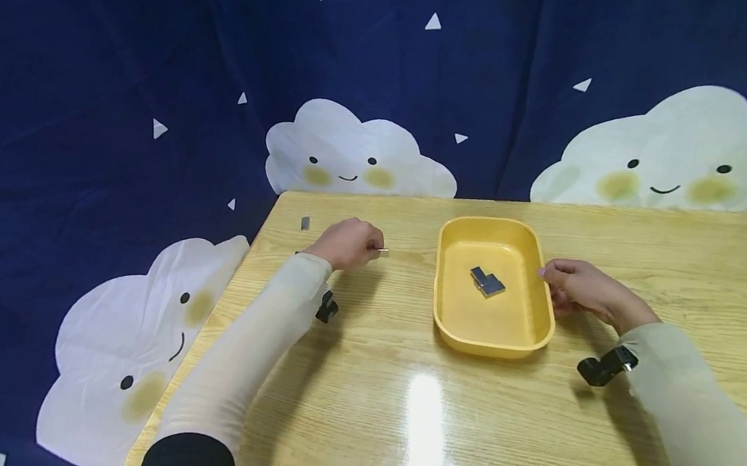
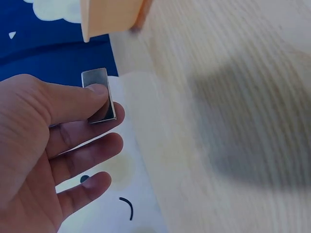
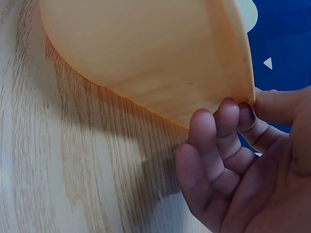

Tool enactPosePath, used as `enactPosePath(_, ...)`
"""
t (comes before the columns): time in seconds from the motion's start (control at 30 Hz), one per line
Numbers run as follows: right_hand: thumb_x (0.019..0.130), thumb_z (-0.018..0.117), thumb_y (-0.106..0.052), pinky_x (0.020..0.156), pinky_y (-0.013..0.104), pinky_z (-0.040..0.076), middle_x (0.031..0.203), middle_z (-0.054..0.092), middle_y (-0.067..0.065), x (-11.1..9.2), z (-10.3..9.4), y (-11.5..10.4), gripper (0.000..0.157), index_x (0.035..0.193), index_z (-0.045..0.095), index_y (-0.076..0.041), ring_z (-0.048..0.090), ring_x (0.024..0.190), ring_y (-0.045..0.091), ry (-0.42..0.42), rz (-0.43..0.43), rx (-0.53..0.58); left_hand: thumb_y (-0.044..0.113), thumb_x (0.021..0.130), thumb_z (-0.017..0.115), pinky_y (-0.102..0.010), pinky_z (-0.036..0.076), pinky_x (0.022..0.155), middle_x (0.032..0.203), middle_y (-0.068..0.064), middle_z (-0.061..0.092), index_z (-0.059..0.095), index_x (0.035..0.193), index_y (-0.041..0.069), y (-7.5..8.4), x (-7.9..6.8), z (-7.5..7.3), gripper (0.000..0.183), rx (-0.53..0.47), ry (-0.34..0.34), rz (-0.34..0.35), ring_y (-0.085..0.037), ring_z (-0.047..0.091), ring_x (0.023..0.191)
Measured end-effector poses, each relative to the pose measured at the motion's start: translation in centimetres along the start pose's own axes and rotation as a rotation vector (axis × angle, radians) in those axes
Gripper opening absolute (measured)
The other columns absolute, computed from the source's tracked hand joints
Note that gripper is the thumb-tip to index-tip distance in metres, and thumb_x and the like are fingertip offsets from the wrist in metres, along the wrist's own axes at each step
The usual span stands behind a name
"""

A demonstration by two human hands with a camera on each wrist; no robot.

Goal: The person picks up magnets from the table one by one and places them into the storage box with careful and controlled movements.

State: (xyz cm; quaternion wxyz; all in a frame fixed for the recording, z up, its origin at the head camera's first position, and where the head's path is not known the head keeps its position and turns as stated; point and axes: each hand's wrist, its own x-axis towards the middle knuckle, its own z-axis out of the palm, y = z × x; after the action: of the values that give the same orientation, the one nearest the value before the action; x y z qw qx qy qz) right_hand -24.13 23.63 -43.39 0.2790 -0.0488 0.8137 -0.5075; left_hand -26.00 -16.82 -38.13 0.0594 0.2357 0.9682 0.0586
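Note:
In the head view my left hand (image 1: 350, 244) is over the table, left of a yellow plastic tray (image 1: 490, 348). Its thumb and index finger pinch a small flat silver metal block (image 2: 95, 77), shiny and rectangular in the left wrist view; the other fingers are spread loosely below. At the tray's right side my right hand (image 1: 584, 294) grips the rim, thumb on top of the edge and fingertips against the outer wall (image 3: 146, 73). Several similar metal blocks (image 1: 493, 286) lie clustered on the tray's floor, partly overlapping.
One more small silver block (image 1: 305, 223) lies on the wooden table (image 1: 353, 415), near its far left corner. Behind the table hangs a dark blue cloth (image 1: 393, 58) with white smiling clouds. Each wrist carries a black camera mount.

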Motion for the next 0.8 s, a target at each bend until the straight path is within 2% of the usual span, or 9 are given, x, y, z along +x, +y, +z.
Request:
enactPosePath(0.17,0.107,0.042,-0.031,0.069,0.032,0.057,0.080,0.049,-0.001,-0.1,0.0,0.0,0.026,0.096,0.051,-0.009,0.060,0.073,0.010,0.003,-0.006,-0.004,0.018,0.097,0.062,-0.029,0.038,0.065,0.071,0.002,0.059,0.069,0.079,0.012,0.4,0.8,-0.7,0.020,0.034,0.000,0.020,-0.013,0.042,0.064)
enactPosePath(0.27,0.106,0.042,-0.034,0.070,0.032,0.056,0.082,0.049,-0.001,-0.2,0.0,0.0,0.028,0.096,0.051,-0.009,0.060,0.074,0.011,0.005,-0.006,-0.011,0.017,0.096,0.062,-0.030,0.040,0.066,0.072,0.002,0.061,0.070,0.079,0.012,0.7,1.2,-1.1,0.020,0.071,0.008,0.014,-0.013,0.044,0.064)
enactPosePath(0.43,0.106,0.043,-0.034,0.071,0.033,0.056,0.081,0.050,-0.002,-0.2,-0.1,0.1,0.028,0.095,0.051,-0.009,0.061,0.074,0.011,-0.001,-0.009,-0.011,0.019,0.096,0.063,-0.038,0.049,0.083,0.081,0.004,0.072,0.073,0.083,0.017,1.5,2.0,-1.8,0.017,0.140,0.024,-0.001,-0.013,0.055,0.069)
enactPosePath(0.6,0.106,0.043,-0.033,0.069,0.033,0.055,0.077,0.049,-0.001,-0.4,-0.1,0.0,0.028,0.093,0.049,-0.009,0.059,0.071,0.012,-0.001,-0.013,-0.005,0.020,0.095,0.064,-0.046,0.046,0.099,0.084,0.006,0.074,0.074,0.084,0.020,2.8,2.6,-2.7,0.014,0.158,0.045,0.011,-0.014,0.061,0.077)
enactPosePath(0.8,0.106,0.043,-0.032,0.067,0.033,0.053,0.074,0.046,-0.001,-0.7,0.1,-0.4,0.029,0.092,0.048,-0.008,0.054,0.069,0.013,-0.008,-0.028,0.001,0.021,0.094,0.064,-0.046,0.045,0.096,0.083,0.007,0.072,0.072,0.082,0.020,4.7,3.4,-3.5,0.015,0.160,0.052,0.043,-0.014,0.060,0.080)
